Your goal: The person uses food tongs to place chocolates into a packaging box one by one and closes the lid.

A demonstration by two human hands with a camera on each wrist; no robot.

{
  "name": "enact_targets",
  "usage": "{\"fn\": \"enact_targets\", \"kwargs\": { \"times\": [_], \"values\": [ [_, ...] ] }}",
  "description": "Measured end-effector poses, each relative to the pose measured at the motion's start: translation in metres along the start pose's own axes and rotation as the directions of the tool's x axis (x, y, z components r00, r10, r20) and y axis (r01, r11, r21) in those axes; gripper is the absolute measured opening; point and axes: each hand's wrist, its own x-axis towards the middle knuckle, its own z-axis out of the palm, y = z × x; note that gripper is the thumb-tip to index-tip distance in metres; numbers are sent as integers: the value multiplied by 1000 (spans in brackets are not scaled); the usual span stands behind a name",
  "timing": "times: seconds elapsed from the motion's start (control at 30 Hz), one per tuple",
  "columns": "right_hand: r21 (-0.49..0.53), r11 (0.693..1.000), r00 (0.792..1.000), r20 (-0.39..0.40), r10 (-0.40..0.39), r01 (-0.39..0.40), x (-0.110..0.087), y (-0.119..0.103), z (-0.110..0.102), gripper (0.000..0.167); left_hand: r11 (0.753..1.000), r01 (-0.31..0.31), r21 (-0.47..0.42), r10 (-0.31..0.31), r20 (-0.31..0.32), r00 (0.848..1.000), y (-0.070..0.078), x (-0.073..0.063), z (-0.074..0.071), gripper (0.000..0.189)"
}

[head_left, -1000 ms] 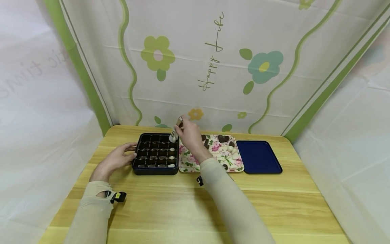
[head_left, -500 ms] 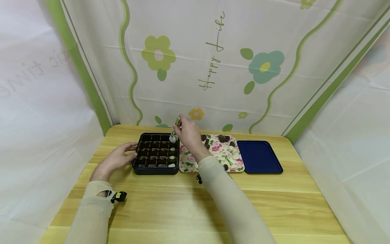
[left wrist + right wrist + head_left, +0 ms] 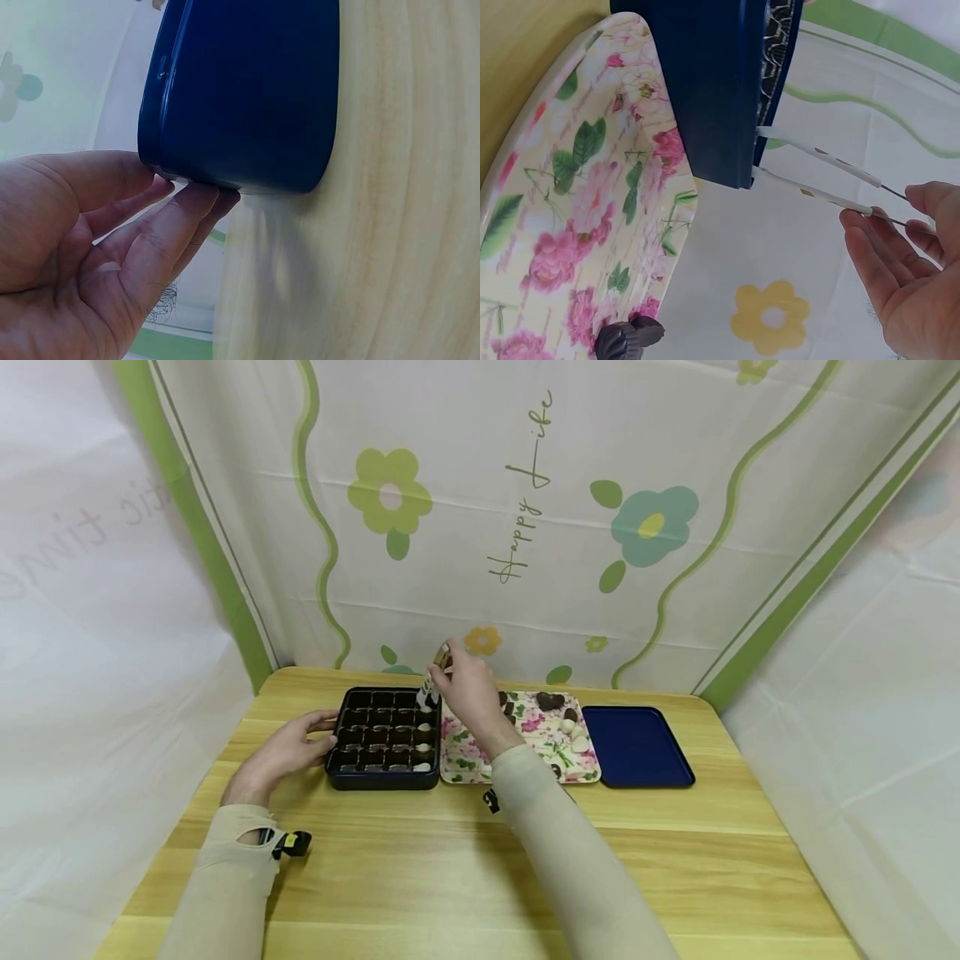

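A dark blue box [image 3: 382, 782] with a brown divided insert stands on the table, white chocolates [image 3: 422, 767] lining its right-hand column. My left hand [image 3: 288, 750] rests beside its left wall; in the left wrist view extended fingertips touch the wall [image 3: 247, 97]. My right hand [image 3: 467, 693] holds a pair of tongs [image 3: 840, 164] by thumb and fingers near the metal end. Their white-and-gold arms stand apart, tips at the box's far right compartment. A white piece shows just below the tips in the head view.
Right of the box, a floral tray [image 3: 465, 752] bears several dark chocolates [image 3: 546, 701] and pale chocolates [image 3: 580, 743]. A shallow blue lid [image 3: 637, 747] lies beyond it. The printed curtain [image 3: 525, 635] hangs close behind the table.
The white chocolate between the tongs' tips now shows below them, in the far right compartment, and the tips have spread slightly. My left hand and the box have stayed put.
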Motion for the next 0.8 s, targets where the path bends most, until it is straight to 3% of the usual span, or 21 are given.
{"fn": "enact_targets", "kwargs": {
  "times": [0.2,0.47,0.8],
  "values": [
    [83,996,999,-37,14,-11,-6,11,-16,27,1000,6,-3,-6,5,1000,1,1,1,63],
    [103,992,994,-78,75,-67,-17,42,-42,31,1000,7,-7,-7,6,1000,1,1,1,63],
    [8,991,983,-124,134,-134,-29,76,-65,22,1000,-19,-7,19,0,1000,0,-1,1,62]
  ]
}}
